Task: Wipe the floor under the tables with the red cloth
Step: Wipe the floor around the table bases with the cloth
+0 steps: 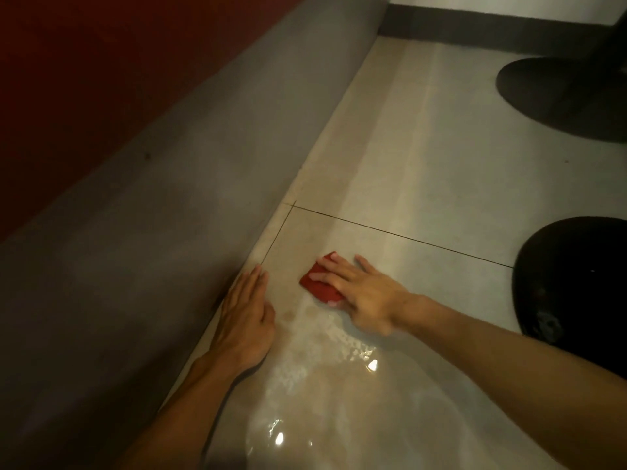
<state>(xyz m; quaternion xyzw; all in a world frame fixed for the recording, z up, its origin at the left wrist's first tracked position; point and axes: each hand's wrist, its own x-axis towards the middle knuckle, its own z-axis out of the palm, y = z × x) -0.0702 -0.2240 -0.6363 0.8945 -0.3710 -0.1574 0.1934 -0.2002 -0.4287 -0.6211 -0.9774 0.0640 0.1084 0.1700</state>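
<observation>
The red cloth (320,283) is lying folded on the pale tiled floor (424,171), just short of a dark grout line (407,237). The right hand (359,293) is pressing it down, palm flat and fingers straight and slightly spread, with one corner showing beyond the fingertips. Just beside it, the left hand (244,320) is resting flat on the tile, fingers pressed together and thumb held apart, its outer edge against the grey plinth (169,198) that is running along the left. A wet patch (322,368) is glistening between the forearms. To the right, a round black table base (576,283) is sitting near the right forearm, and a second table base (563,96) is standing farther off near the dark skirting (475,25).
</observation>
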